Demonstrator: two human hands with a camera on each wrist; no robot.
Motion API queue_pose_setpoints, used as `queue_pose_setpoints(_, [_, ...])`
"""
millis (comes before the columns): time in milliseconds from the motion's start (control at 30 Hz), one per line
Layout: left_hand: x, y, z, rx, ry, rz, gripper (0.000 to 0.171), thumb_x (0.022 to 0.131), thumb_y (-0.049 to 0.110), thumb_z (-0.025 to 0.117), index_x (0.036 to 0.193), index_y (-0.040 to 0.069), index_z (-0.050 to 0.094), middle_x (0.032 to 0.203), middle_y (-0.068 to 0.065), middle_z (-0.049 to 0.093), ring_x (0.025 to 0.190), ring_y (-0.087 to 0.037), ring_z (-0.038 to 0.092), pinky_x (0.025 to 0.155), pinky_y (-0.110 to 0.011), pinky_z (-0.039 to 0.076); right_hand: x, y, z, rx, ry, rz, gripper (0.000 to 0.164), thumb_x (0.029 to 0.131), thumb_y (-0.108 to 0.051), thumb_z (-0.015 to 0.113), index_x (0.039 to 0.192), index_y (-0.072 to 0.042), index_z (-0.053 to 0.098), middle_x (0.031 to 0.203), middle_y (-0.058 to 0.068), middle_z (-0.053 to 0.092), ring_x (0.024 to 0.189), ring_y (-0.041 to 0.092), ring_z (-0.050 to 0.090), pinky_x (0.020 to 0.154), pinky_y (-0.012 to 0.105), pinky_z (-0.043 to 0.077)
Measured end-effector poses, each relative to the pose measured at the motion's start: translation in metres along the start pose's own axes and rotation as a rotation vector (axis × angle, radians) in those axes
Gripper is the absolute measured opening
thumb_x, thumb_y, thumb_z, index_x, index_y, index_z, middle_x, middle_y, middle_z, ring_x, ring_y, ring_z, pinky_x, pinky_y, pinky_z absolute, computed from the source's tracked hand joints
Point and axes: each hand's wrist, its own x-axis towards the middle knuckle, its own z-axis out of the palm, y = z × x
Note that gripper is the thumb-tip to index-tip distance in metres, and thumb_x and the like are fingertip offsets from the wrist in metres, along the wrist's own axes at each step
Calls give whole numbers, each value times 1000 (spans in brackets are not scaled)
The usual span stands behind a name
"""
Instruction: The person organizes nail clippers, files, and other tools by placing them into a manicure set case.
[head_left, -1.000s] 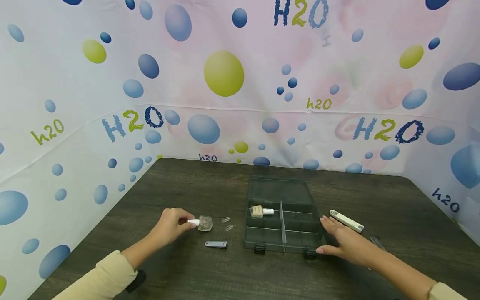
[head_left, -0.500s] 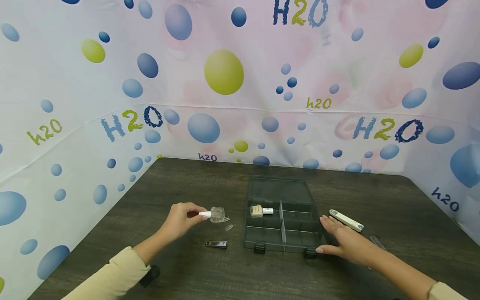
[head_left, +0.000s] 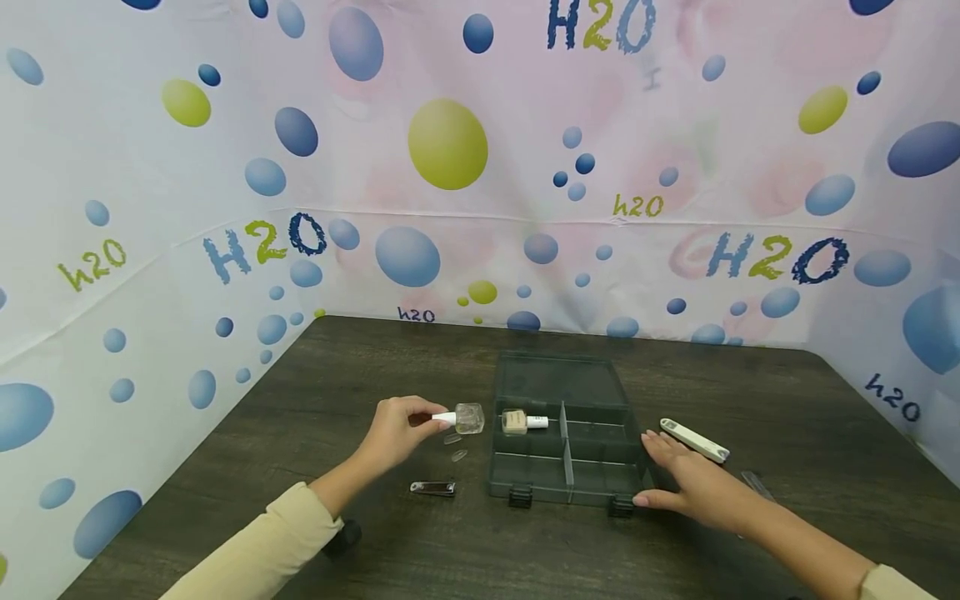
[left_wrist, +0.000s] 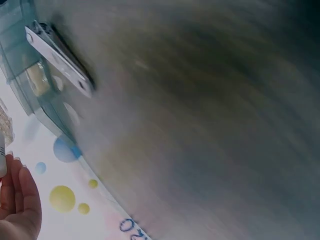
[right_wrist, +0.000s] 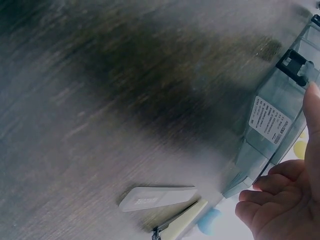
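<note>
My left hand [head_left: 397, 429] pinches the white cap of a clear, square nail polish bottle [head_left: 470, 418] above the table, just left of the open dark translucent compartment box [head_left: 603, 479]. In the left wrist view only part of that bottle shows at the edge. A beige nail polish bottle [head_left: 514, 422] with a white cap lies in the box's back left compartment. My right hand [head_left: 690, 483], fingers extended, touches the box's right side; the right wrist view shows its thumb near a black latch [right_wrist: 294, 67].
Two clear nail tips [head_left: 460, 456] and a small silver nail clipper [head_left: 432, 488] lie left of the box. Right of it are a larger cream nail clipper [head_left: 694, 440] and a pale, flat, elongated piece [right_wrist: 157, 197]. A patterned curtain [head_left: 450, 275] stands behind the table.
My left hand has lifted the clear polish bottle off the table and carried it rightward, over the nail tips and close to the box. The right hand and the box stay put.
</note>
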Motion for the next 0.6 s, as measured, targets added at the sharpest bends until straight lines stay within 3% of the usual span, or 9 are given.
queue_pose_setpoints(300, [15, 16, 22, -73, 12, -6, 15, 77, 11, 73, 89, 3, 74, 86, -10, 71, 70, -16, 64, 59, -15, 49, 0, 0, -1, 7, 3, -2, 95, 76, -56, 63, 137, 11, 35, 142, 33, 32, 130, 51, 29, 98, 61, 35])
queue_pose_setpoints(600, [21, 23, 35, -94, 22, -16, 15, 78, 12, 72, 90, 4, 74, 86, -10, 71, 71, -17, 64, 60, -14, 49, 0, 1, 1, 10, 7, 3, 95, 76, -56, 63, 137, 12, 36, 142, 34, 32, 130, 51, 30, 98, 61, 35])
